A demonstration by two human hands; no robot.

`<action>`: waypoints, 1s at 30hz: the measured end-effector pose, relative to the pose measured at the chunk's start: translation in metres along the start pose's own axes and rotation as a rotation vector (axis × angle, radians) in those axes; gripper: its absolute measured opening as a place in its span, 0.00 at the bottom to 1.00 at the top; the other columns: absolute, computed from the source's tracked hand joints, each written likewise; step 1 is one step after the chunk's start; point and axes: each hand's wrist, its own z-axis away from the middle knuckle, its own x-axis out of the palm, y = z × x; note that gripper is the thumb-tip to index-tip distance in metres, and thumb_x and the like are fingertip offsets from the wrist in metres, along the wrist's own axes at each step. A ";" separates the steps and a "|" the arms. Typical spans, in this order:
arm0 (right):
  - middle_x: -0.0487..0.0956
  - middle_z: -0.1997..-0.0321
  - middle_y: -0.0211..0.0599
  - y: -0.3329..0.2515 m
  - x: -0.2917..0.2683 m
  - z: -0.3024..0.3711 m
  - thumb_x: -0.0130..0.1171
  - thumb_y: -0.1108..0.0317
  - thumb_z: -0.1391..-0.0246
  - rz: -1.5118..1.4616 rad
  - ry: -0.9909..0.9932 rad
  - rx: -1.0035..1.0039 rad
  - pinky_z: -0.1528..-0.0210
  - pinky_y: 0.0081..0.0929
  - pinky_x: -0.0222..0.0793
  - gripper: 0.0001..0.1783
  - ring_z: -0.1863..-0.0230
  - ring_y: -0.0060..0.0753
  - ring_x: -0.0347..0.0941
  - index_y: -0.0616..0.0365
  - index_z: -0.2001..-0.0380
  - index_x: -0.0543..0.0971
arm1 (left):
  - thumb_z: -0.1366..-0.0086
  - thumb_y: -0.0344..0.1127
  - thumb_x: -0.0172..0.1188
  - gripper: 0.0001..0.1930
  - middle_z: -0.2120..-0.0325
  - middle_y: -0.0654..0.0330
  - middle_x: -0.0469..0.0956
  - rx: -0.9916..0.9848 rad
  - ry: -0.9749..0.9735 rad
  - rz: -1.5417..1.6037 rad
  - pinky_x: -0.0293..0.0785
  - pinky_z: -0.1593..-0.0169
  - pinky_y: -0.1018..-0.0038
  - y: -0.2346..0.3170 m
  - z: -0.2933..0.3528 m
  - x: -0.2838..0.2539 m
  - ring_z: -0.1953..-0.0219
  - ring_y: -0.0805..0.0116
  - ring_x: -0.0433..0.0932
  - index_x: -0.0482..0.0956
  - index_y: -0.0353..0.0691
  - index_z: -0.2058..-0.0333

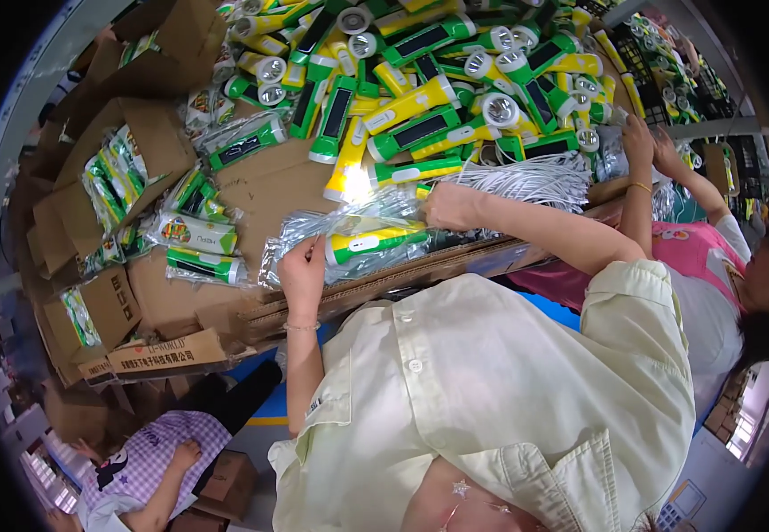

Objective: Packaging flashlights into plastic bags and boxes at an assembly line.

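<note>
Set apart, the hands close on a clear, crinkled bag (pixel 374 213): the left hand (pixel 302 270) pinches its left end, the right hand (pixel 454 207) curls tightly at its right. Between them, a smooth, tubular yellow-and-green torch (pixel 368 242) with a white switch strip lies at the near edge of the tabletop, over matte brown cardboard (pixel 282 184).

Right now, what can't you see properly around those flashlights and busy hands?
All in the head view:
Bottom of the flashlight pile: buried under the top flashlights.
Palm of the right hand: hidden by the hand's own back.
Some white cables: behind the right forearm.
Pile's far end: cut off by the top edge.
</note>
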 end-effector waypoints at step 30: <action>0.77 0.72 0.34 -0.047 -0.067 -0.060 0.58 0.67 0.57 0.072 -0.087 0.483 0.77 0.29 0.67 0.04 0.69 0.30 0.76 0.51 0.78 0.80 | 0.41 0.30 0.59 0.12 0.77 0.60 0.79 -0.191 -0.229 0.454 0.69 0.75 0.80 0.000 0.004 0.005 0.78 0.76 0.74 0.79 0.29 0.60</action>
